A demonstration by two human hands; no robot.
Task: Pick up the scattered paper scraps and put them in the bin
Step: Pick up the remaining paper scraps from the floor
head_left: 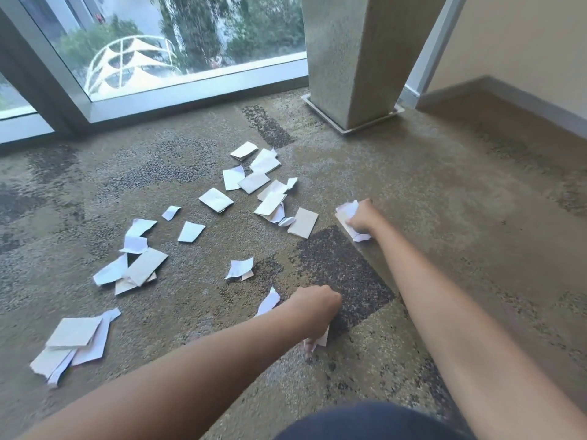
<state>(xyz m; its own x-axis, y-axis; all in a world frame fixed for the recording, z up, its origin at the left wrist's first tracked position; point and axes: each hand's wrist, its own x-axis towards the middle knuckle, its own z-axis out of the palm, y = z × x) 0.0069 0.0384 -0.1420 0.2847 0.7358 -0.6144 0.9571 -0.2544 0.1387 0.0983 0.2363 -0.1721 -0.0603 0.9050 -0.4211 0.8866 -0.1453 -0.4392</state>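
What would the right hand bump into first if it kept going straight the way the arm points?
Probably nothing soon. The right hand, already closed on crumpled white paper scraps, points up and left past the scattered pile. Only bare mottled brown carpet shows ahead, then the grey window frame, though depth is unclear.

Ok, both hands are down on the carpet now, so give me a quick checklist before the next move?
1. Right hand has paper: ok, closed on a bunch of scraps.
2. Left hand has paper: ok, a white scrap shows under the fingers.
3. Carpet cleared: not ok, many scraps left, including the stack at near left.
4. Nearest loose piece: ok, a white scrap beside the left hand.
5. Bin located: cannot tell, none in view.
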